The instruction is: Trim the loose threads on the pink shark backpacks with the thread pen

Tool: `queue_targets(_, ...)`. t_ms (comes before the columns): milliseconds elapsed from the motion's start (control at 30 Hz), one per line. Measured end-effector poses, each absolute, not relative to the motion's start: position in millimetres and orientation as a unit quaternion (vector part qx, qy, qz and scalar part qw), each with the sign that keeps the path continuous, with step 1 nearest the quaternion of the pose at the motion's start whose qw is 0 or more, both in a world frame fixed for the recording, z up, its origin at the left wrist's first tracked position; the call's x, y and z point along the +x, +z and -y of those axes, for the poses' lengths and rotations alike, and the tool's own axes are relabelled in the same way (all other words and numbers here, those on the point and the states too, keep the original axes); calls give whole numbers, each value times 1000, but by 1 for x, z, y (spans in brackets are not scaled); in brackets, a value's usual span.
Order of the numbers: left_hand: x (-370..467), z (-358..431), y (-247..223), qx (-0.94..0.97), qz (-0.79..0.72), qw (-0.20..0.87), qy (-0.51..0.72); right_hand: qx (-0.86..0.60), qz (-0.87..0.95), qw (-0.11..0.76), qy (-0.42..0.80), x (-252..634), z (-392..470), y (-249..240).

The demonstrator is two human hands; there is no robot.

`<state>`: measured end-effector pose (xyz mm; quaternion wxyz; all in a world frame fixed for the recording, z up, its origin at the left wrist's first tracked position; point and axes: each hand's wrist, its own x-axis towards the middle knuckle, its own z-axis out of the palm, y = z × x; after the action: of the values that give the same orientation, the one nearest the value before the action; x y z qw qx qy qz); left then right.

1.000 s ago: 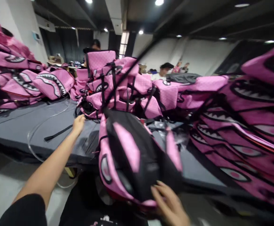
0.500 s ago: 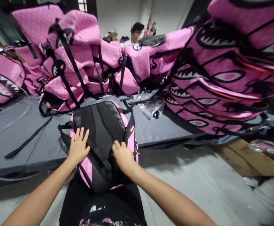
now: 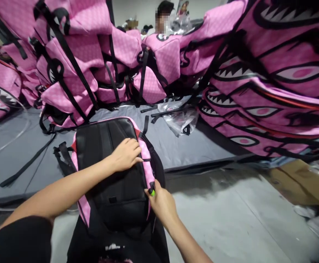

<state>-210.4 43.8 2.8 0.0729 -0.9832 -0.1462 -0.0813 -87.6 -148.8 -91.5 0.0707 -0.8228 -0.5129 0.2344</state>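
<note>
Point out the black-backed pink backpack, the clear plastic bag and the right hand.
Black-backed pink backpack (image 3: 115, 184): head view, black back panel, below the left hand (image 3: 126, 154).
Clear plastic bag (image 3: 177, 122): head view, its crumpled middle.
Right hand (image 3: 162, 204): head view, back of the hand.

The counter (image 3: 187, 153) in front of me has a grey cover. Along its back lies a heap of pink backpacks (image 3: 79, 51), a black strap (image 3: 29, 159) trailing towards me on the left. To my right stands a stack of shark-faced backpacks (image 3: 291, 69), with a clear plastic bag (image 3: 177, 122) just beside it. My own backpack (image 3: 104, 146) overlaps the near edge.
</note>
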Motion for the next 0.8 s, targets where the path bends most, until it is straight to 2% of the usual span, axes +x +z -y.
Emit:
queue_targets(100,-169,-56,-16,-990,103,82,-59,-824,506,50,251,-82,163,-86)
queue_targets(267,-167,-68,-24,-993,57,96,-38,-820,505,32,269,-72,171,-89)
queue_targets(400,-192,-117,-1,-988,54,133,-51,-821,501,33,271,-76,167,-100)
queue_targets(533,-223,-161,25,-973,98,171,-120,-818,487,66,299,-75,163,-95)
queue_targets(600,-230,-158,23,-967,93,186,-149,-811,441,131,360,-67,163,-80)
queue_targets(667,-232,-139,14,-973,55,166,-149,-782,381,258,421,-56,162,-55)
queue_targets(733,-230,-114,2,-983,26,122,-134,-724,359,414,419,-45,159,-24)
queue_targets(800,-227,-94,-7,-987,32,93,-127,-681,387,494,377,-39,148,1)
